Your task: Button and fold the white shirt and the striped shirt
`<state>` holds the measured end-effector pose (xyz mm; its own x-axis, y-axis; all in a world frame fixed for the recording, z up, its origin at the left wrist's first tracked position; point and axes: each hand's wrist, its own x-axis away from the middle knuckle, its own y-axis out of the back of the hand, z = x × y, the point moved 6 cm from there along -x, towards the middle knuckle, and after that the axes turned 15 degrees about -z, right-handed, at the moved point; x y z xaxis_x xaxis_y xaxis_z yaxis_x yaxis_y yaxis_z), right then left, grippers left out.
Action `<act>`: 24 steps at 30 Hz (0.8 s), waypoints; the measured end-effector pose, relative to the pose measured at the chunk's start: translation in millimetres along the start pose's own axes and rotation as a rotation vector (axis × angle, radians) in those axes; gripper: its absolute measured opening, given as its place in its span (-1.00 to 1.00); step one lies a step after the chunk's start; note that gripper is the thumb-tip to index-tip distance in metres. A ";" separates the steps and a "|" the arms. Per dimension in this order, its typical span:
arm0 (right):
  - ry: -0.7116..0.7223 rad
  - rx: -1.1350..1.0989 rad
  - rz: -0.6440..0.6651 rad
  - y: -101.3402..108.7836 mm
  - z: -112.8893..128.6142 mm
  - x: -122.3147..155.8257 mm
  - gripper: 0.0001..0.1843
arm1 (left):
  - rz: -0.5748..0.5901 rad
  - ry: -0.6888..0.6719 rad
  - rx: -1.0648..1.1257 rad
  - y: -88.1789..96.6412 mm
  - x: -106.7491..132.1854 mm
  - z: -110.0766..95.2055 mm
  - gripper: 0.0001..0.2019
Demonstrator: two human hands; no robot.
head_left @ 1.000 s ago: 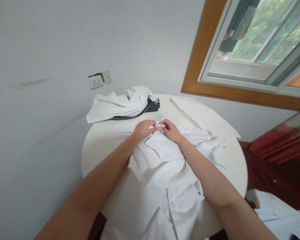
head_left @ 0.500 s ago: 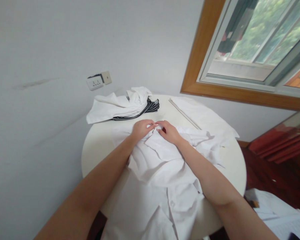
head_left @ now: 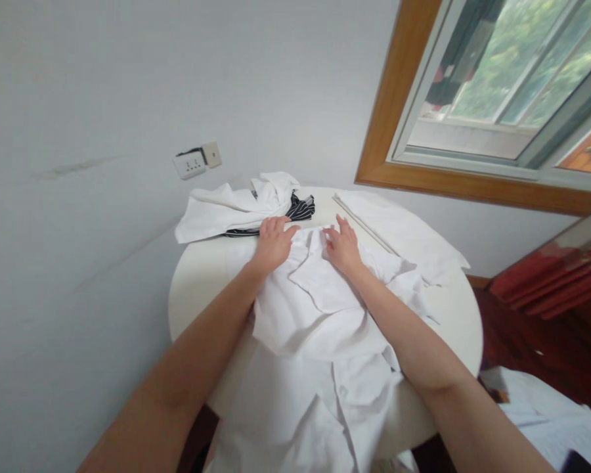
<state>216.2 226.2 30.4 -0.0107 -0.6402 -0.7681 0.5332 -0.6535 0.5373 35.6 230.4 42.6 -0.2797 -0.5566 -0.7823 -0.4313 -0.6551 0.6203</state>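
A white shirt (head_left: 320,315) lies spread over a round white table (head_left: 197,289), its lower part hanging over the near edge. My left hand (head_left: 273,243) rests flat on the shirt's far left part near the collar, fingers stretched out. My right hand (head_left: 342,246) lies flat on the far right part of the collar area, fingers also extended. Both hands press on the fabric and hold nothing.
A crumpled white garment with a black-striped piece (head_left: 246,207) sits at the table's far left. A folded white cloth (head_left: 398,230) lies at the far right. A wall socket (head_left: 194,161) is on the grey wall; a wood-framed window (head_left: 473,105) is at right. Red flooring lies to the right.
Both hands were pinched together on the shirt near its collar; they have let go, moved slightly apart and farther away, and now lie flat with fingers extended.
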 end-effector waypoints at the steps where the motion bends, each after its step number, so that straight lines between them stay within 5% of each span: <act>1: 0.007 0.045 0.049 -0.2 4.5 -0.7 -0.69 | 0.009 -0.006 0.030 -0.9 0.0 -2.0 -0.69; 5: 0.028 0.041 0.332 -6.1 23.1 3.6 -0.70 | 0.128 0.063 0.312 -13.9 1.7 -6.8 -0.79; 8: 0.131 -0.010 0.429 -10.9 33.3 13.6 -0.63 | 0.224 0.116 0.465 -32.4 9.7 -7.8 -0.79; 15: 0.228 0.074 0.464 -19.6 19.7 26.1 -0.50 | 0.223 0.231 0.644 -56.4 25.5 2.4 -0.88; 19: 0.253 0.041 0.467 -21.8 16.9 24.5 -0.62 | 0.222 0.313 0.616 -59.1 27.1 7.2 -0.81; 24: 0.218 0.000 0.411 -23.3 12.8 24.1 -0.74 | 0.192 0.240 0.510 -57.2 25.5 -0.3 -0.86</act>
<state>192.7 220.8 3.8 0.3795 -0.7463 -0.5468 0.4556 -0.3636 0.8125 53.4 253.5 -12.8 -0.2175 -0.7793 -0.5877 -0.7663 -0.2365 0.5973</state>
